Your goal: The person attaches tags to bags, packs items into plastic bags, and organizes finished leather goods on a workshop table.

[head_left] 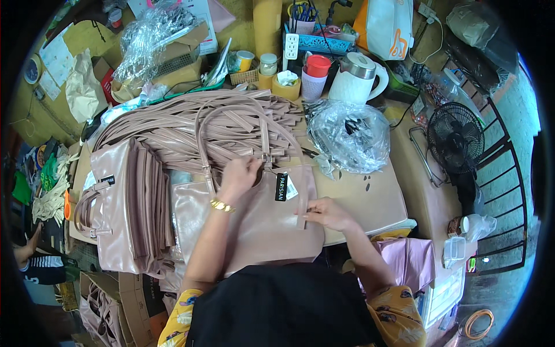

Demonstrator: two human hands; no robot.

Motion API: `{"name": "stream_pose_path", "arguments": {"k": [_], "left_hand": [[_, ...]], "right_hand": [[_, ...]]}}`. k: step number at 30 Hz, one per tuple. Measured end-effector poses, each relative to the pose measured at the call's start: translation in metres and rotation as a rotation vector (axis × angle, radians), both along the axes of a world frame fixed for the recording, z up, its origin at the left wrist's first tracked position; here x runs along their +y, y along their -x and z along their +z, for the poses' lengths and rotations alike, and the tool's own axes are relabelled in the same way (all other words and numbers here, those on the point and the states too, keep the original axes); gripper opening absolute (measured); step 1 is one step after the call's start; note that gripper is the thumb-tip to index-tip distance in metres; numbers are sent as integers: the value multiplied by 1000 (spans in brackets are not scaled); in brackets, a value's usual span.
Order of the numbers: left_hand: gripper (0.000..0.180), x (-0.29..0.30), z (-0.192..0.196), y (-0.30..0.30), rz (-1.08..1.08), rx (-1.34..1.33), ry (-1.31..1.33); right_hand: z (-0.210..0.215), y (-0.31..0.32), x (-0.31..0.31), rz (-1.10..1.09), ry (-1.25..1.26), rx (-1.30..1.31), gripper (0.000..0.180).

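A dusty-pink handbag [248,231] lies flat in front of me on the table, with a looped handle [199,139] stretching away from its top edge. A black label [281,187] and a white tag hang near its upper right. My left hand [240,176] is closed beside a strap buckle [266,157] at the top edge; what its fingers grip is hidden. The thumb and fingers of my right hand [329,214] pinch the lower end of a narrow pink strap [302,199] at the bag's right side.
A stack of matching bags [124,214] stands to the left. Behind lies a heap of pink straps [167,115]. Farther right are crumpled clear plastic [350,136], a white kettle [355,81] and a black fan [457,139]. A cardboard box [136,306] sits below the table.
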State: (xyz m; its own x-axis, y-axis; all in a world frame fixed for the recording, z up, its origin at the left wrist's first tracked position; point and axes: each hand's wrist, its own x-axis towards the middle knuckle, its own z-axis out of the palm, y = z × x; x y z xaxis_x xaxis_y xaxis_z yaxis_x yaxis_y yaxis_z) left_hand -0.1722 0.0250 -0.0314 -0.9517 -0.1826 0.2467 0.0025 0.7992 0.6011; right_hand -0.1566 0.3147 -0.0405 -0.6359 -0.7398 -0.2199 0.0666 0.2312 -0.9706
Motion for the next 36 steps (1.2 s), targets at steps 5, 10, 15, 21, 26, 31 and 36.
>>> {"name": "stream_pose_path", "arguments": {"k": [5, 10, 15, 21, 26, 31, 36], "left_hand": [[21, 29, 3, 1, 121, 3, -185], [15, 32, -15, -11, 48, 78, -593], [9, 29, -13, -19, -153, -33, -990], [8, 34, -2, -33, -178, -69, -1002], [9, 30, -6, -44, -272, -14, -1135], [14, 33, -15, -51, -266, -10, -1010], [14, 33, -13, -50, -230, 11, -941]], "right_hand": [[12, 15, -4, -67, -197, 5, 16], [32, 57, -25, -221, 179, 113, 11], [53, 103, -73, -196, 225, 179, 9], [41, 130, -102, 72, -3, 119, 13], [59, 126, -100, 315, -101, 95, 15], [59, 106, -98, 184, -127, 93, 11], [56, 104, -92, 257, -165, 142, 14]]}}
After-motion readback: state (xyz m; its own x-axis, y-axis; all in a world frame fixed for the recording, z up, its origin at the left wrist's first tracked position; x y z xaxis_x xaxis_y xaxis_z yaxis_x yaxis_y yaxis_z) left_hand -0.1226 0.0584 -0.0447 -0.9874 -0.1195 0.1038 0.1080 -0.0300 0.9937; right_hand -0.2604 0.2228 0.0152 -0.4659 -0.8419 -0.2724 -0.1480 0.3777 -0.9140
